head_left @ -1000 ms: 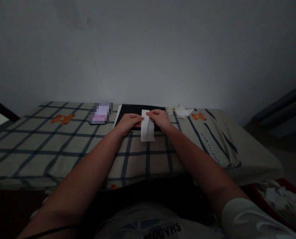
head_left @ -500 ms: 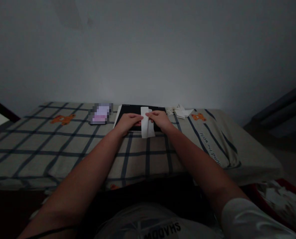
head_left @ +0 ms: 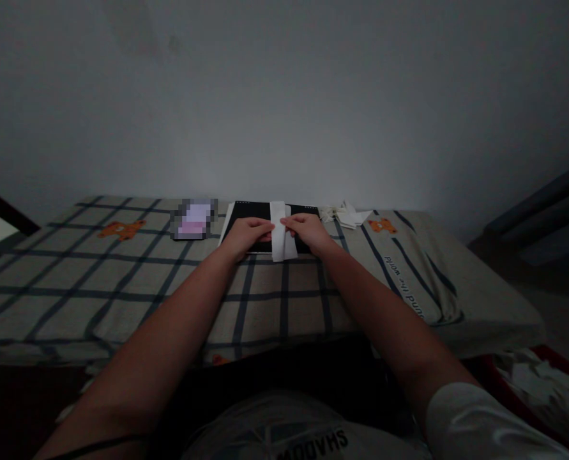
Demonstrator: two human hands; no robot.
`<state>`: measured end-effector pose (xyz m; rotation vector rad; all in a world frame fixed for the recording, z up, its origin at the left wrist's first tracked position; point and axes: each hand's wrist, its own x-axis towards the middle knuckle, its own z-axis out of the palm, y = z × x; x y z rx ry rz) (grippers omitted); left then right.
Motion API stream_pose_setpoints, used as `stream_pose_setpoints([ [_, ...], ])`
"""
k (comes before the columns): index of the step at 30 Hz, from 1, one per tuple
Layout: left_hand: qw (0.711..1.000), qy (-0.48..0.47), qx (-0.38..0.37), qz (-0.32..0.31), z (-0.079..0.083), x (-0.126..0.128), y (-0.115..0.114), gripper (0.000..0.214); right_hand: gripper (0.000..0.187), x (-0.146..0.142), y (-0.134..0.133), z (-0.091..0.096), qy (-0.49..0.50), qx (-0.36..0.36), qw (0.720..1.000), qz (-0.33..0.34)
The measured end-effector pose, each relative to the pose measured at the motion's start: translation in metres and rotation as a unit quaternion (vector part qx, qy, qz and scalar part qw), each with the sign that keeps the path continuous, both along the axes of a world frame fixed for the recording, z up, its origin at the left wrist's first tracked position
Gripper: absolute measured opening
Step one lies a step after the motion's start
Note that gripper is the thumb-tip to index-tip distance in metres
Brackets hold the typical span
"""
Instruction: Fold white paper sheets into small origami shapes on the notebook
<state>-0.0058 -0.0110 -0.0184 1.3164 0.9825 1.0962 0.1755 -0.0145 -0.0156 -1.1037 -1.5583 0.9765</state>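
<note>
Between my two hands a folded strip of white paper (head_left: pixel 278 241) is held above a black flat board or notebook (head_left: pixel 255 209). My left hand (head_left: pixel 248 234) pinches the paper's left edge with thumb and fingertips. On the other side my right hand (head_left: pixel 308 230) pinches it near the middle. A second layer of the paper shows slantwise at the right. Pale sheets stick out from under the left side of the black board.
Folded white paper pieces (head_left: pixel 350 216) lie right of the board on the checked cloth (head_left: pixel 193 281). A blurred-out phone-like object (head_left: pixel 193 220) lies to the left. A red bin (head_left: pixel 559 359) of paper scraps stands low at the right. Behind everything rises a grey wall (head_left: pixel 284 102).
The paper strip has shifted slightly upward, away from me, and its near end sits a little higher. Both hands stay in nearly the same place, still pinching it.
</note>
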Motion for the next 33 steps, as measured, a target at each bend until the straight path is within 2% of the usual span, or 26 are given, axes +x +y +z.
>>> stream_pose_setpoints([
  [7, 0.999, 0.031, 0.006, -0.005, 0.0015, 0.0005, -0.0021, 0.025, 0.031, -0.0001, 0.0006, 0.0004, -0.011, -0.006, 1.000, -0.018],
  [11, 0.999, 0.036, 0.028, 0.026, 0.0029, -0.0004, -0.0021, 0.024, 0.031, 0.0003, 0.0009, 0.0004, -0.011, -0.022, 1.000, 0.004],
  [14, 0.999, 0.019, 0.025, 0.019, 0.0017, -0.0006, -0.0004, 0.025, 0.028, -0.0001, 0.0010, -0.0002, 0.000, -0.023, 1.000, 0.016],
  [18, 1.000, -0.004, 0.008, 0.008, 0.0008, 0.0007, -0.0002, 0.025, 0.027, -0.0013, 0.0009, -0.0007, -0.002, -0.012, 1.000, -0.006],
  [24, 0.999, 0.034, -0.012, -0.002, 0.0025, 0.0011, -0.0043, 0.025, 0.029, -0.0015, 0.0027, -0.0028, -0.010, -0.006, 0.999, -0.030],
  [33, 1.000, 0.019, 0.024, 0.006, -0.0004, -0.0002, -0.0008, 0.025, 0.030, -0.0004, 0.0000, -0.0004, -0.017, -0.029, 0.999, 0.000],
])
